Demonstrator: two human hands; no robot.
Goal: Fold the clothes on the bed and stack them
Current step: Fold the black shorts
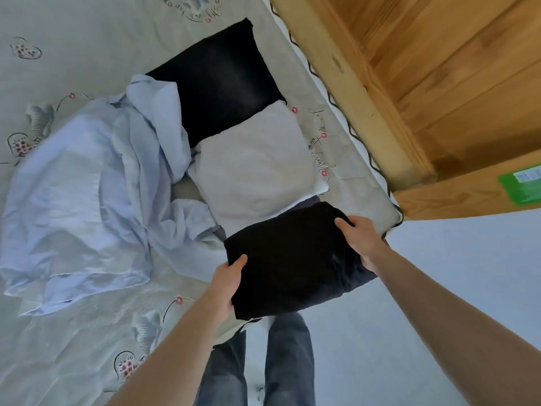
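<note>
A folded black garment [289,259] is held over the bed's near corner. My left hand [227,284] grips its left edge, thumb on top. My right hand [361,240] grips its right edge, thumb on top too. Beyond it a folded white garment [257,168] lies flat on the bed [87,39], with a bit of dark cloth showing under its near edge. Farther back lies a folded black garment [222,80]. A crumpled light blue shirt [87,183] is spread to the left, unfolded.
The bed's patterned sheet runs left and back. A wooden bed frame [366,92] and wooden furniture [456,68] stand to the right. A green packet [522,186] lies on a wooden surface at the right edge. My legs in grey jeans [281,361] stand on pale floor.
</note>
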